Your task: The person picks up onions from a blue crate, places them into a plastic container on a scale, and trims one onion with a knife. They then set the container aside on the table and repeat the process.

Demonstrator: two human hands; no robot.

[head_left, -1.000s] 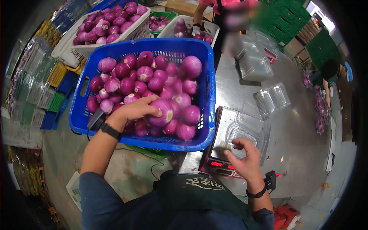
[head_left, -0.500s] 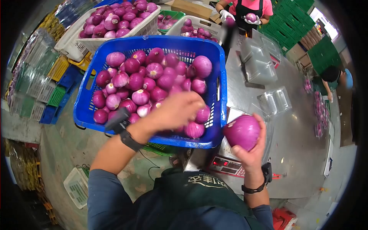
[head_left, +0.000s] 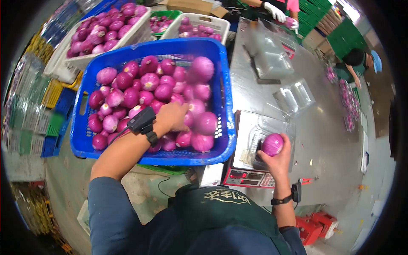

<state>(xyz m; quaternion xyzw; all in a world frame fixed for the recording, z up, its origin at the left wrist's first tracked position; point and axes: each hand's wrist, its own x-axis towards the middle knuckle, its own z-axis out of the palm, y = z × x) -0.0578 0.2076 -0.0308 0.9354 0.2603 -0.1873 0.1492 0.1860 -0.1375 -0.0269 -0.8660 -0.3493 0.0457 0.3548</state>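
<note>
In my right hand [head_left: 278,158] is a peeled purple onion [head_left: 272,144], gripped between thumb and fingers just over a clear plastic tray [head_left: 268,131]. That tray lies on a red and white digital scale [head_left: 250,177] whose display is lit. My left hand [head_left: 172,117] reaches into a blue plastic basket [head_left: 148,160] full of purple onions. Its thumb and fingers close around another onion [head_left: 188,119] at the right side of the pile, partly covered by the hand.
Empty clear trays [head_left: 295,97] and stacked ones [head_left: 272,63] lie on the metal table [head_left: 327,161]. White crates [head_left: 123,44] of onions stand behind the basket. Across the table a person in white gloves [head_left: 275,12] handles an onion; another person [head_left: 356,68] works far right.
My right hand has carried its onion from beside the basket's edge to low over the tray. The left hand has come down onto the onions. The whole view has shifted a little.
</note>
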